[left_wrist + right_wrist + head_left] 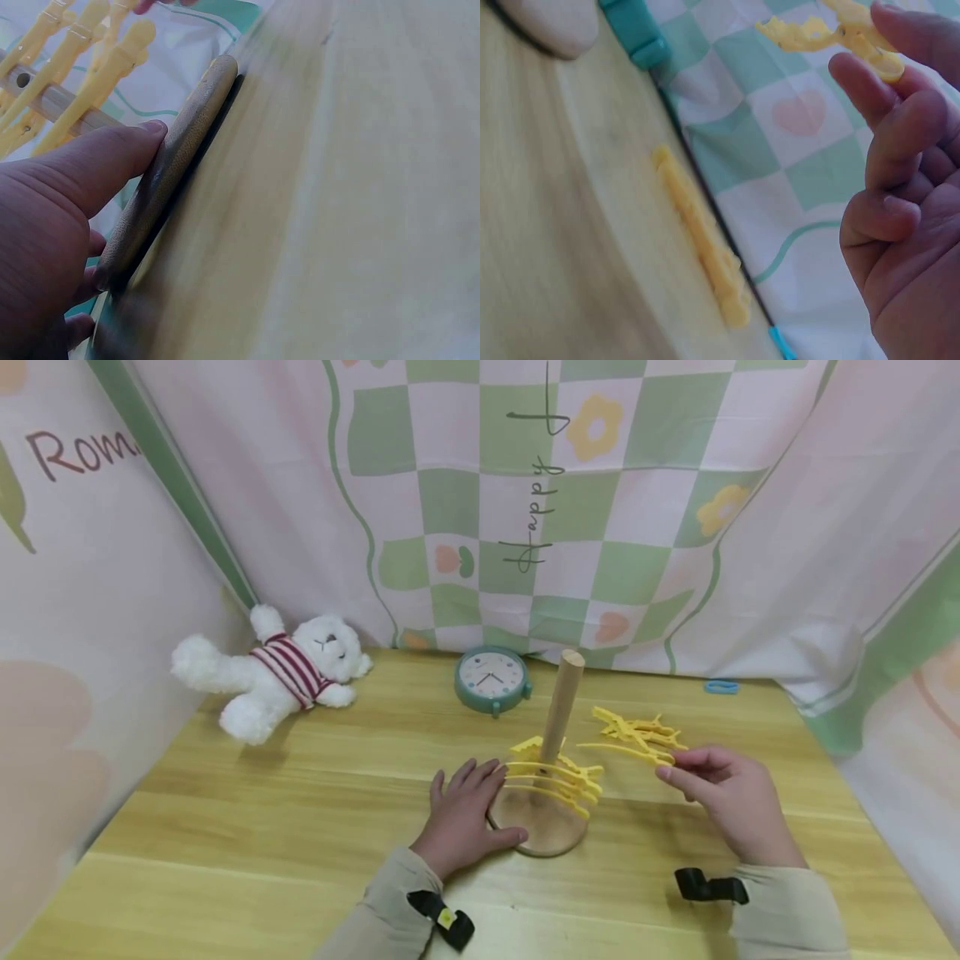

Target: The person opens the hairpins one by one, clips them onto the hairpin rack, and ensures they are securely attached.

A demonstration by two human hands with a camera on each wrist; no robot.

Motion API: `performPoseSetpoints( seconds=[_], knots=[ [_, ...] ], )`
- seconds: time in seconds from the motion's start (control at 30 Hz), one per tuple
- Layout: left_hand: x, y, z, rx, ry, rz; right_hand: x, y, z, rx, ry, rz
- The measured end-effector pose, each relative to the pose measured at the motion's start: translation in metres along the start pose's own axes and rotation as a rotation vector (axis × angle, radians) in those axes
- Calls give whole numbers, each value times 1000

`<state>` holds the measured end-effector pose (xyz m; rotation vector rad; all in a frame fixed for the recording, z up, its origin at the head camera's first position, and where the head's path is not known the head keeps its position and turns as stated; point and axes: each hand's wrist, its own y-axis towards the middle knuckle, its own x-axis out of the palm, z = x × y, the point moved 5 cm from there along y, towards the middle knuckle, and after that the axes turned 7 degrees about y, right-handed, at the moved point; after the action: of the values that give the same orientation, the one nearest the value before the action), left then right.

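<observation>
A wooden stand with an upright rod (562, 706) and a round base (551, 839) is on the table. My left hand (465, 818) rests at the left side of the base, fingers spread and thumb laid on its rim (187, 135). Several long yellow hair clips (573, 781) hang on the stand low around the rod. Right of the stand, my right hand (738, 802) pinches another yellow hair clip (855, 34) between thumb and fingers, its long end pointing toward the rod. Just beyond that hand lies a small pile of yellow hair clips (637, 727).
Behind the stand lies a green alarm clock (492, 679). A white plush bear (285, 672) in a striped shirt lies at the back left. Near the back right edge is a small blue object (722, 687). A patterned curtain (517, 502) hangs behind the table (225, 860).
</observation>
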<state>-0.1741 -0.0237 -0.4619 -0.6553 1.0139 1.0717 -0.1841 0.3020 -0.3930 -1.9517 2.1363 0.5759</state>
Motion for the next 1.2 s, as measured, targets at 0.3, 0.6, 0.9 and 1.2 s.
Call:
performPoseSetpoints(
  seconds=[0.3, 0.6, 0.9, 1.2],
  knots=[
    [1, 1, -1, -1, 5, -1, 9, -7, -30, -71, 110, 14],
    [0, 1, -1, -2, -6, -5, 25, -12, -52, -165, 77, -2],
    [2, 1, -2, 5, -8, -5, 37, -14, -56, -180, 93, -44],
    [3, 1, -1, 28, 22, 6, 45, -16, -61, -203, 112, -58]
  ],
)
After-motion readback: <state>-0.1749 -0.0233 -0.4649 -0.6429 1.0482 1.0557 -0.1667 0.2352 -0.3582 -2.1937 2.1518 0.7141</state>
